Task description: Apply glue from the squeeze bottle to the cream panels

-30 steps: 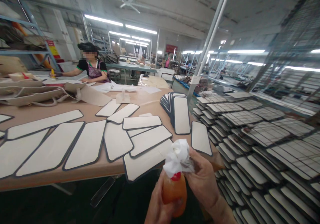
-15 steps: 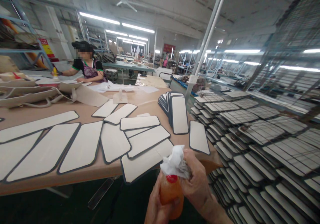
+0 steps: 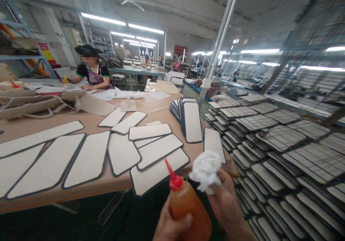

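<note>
My left hand [image 3: 174, 219] is wrapped round an orange squeeze bottle [image 3: 190, 210] with a pointed red nozzle [image 3: 172, 176]. The bottle tilts to the left, its nozzle bare and pointing up over the table's front edge. To its right, my right hand [image 3: 223, 198] pinches a crumpled white tissue [image 3: 206, 169], held apart from the nozzle. Beyond the bottle, a pale panel with dark edges [image 3: 159, 172] lies at the table's edge, partly under other panels. Another pale panel [image 3: 214, 144] lies behind the tissue, which covers its lower part.
The brown table [image 3: 159, 108] bears several loose panels and a fanned stack of narrow panels [image 3: 192, 122]. Wire racks [image 3: 269, 140] full of panels stand close on the right. Beige bag pieces [image 3: 32, 102] lie at far left, near a seated co-worker [image 3: 93, 74].
The tissue has come off the red nozzle and moved right with my right hand, uncovering the nozzle. The bottle now leans left and is held slightly higher.
</note>
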### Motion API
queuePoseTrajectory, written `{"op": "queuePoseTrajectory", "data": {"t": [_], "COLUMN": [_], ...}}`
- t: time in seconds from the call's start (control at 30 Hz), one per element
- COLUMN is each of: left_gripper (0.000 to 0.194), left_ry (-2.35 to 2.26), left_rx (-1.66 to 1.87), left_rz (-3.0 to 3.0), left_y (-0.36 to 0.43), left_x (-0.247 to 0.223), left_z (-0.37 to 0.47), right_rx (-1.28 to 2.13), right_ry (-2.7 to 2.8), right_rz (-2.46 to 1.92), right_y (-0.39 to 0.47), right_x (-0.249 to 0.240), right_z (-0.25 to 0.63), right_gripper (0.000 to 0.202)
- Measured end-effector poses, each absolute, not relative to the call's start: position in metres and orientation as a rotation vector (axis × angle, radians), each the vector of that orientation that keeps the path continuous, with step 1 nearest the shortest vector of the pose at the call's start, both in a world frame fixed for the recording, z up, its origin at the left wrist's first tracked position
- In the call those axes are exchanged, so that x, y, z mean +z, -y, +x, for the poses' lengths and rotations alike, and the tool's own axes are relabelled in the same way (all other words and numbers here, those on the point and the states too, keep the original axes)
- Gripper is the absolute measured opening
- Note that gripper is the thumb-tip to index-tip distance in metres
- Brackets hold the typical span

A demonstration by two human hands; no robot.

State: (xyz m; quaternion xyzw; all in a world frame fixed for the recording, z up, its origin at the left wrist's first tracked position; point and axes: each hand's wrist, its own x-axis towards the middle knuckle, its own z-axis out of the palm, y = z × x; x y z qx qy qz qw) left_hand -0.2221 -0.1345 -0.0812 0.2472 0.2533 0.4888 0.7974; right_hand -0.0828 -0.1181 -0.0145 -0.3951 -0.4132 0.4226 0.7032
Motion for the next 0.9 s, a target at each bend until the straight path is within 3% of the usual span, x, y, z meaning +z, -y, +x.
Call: {"op": "queuePoseTrajectory", "data": {"t": [0.2,0.4,0.6,0.67,0.77,0.83,0.9], "left_gripper": [0.07,0.07,0.087,0.086,0.088,0.085,0.082], "left_ry": [-0.579,-0.529,-0.588,-0.604,-0.566,-0.534,-0.537], "left_rx": [1.161,1.104,1.215,1.231,1.119,1.058,1.074], "left_rz": [0.623,0.715,0.823,0.824,0.792,0.775,0.768], "left_y": [0.13,0.129,0.131,0.132,0.131,0.129,0.128], "left_x": [-0.073,-0.077,-0.085,-0.086,-0.086,-0.085,-0.084], "left_z": [-0.237,-0.229,-0.219,-0.219,-0.226,-0.232,-0.238], "right_rx": [0.833,0.74,0.196,0.263,0.734,0.973,0.969], "right_ry": [0.76,1.475,2.038,2.013,1.69,1.319,1.059], "right_rz": [-0.985,-1.113,-1.133,-1.118,-1.156,-1.11,-1.052], "right_y": [0.115,0.132,0.131,0.128,0.122,0.117,0.113], "right_x": [-0.02,-0.019,-0.012,-0.015,-0.017,-0.017,-0.018], "right_z": [-0.047,-0.062,-0.087,-0.089,-0.083,-0.072,-0.06], "right_gripper": [0.024,0.037,0.034,0.027,0.017,0.021,0.028]}}
